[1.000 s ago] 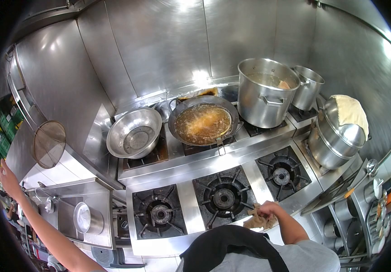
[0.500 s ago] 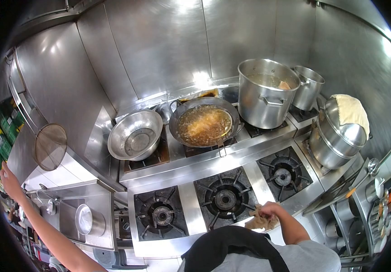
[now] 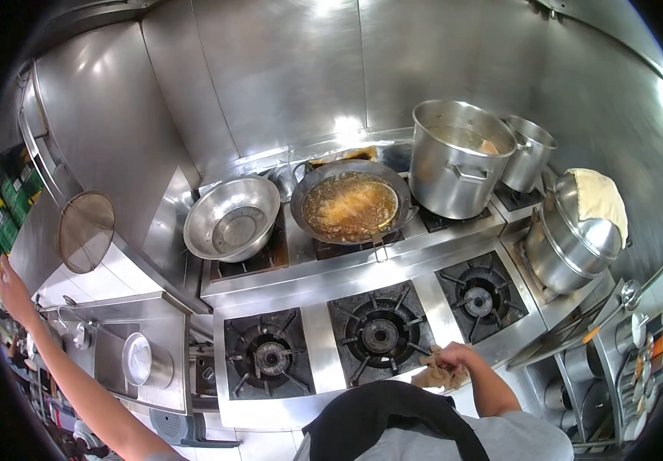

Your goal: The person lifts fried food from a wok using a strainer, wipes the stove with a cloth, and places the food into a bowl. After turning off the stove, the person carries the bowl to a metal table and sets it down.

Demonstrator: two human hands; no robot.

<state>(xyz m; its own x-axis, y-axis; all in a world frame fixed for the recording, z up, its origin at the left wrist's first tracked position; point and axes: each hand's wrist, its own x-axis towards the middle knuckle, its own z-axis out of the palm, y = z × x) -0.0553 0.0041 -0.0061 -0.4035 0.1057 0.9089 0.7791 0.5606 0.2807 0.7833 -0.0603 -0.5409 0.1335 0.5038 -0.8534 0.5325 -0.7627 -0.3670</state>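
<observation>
My right hand (image 3: 455,355) is closed around a crumpled tan cloth (image 3: 437,373) at the front edge of the stove. Far to the left, my left arm is stretched out. My left hand (image 3: 14,292) is open, its fingers pointing up near stacked green packages (image 3: 10,201) at the edge of the view. A wok (image 3: 301,217) on the rear burner holds bubbling oil with golden food frying in it. The thin metal handle of a strainer (image 3: 379,250) hangs over the wok's front rim. Left of the wok sits a wide steel bowl (image 3: 202,223).
A tall stockpot (image 3: 448,173) with liquid, a smaller pot (image 3: 530,157) and a lidded steamer pot (image 3: 558,257) under a yellow cloth (image 3: 600,201) stand at the right. A mesh skimmer (image 3: 86,232) hangs on the left. A metal pot (image 3: 159,365) sits by the sink (image 3: 174,323).
The view has shifted slightly. My left hand has moved a little up and stays stretched to the left. My right hand keeps its hold on the cloth in about the same place.
</observation>
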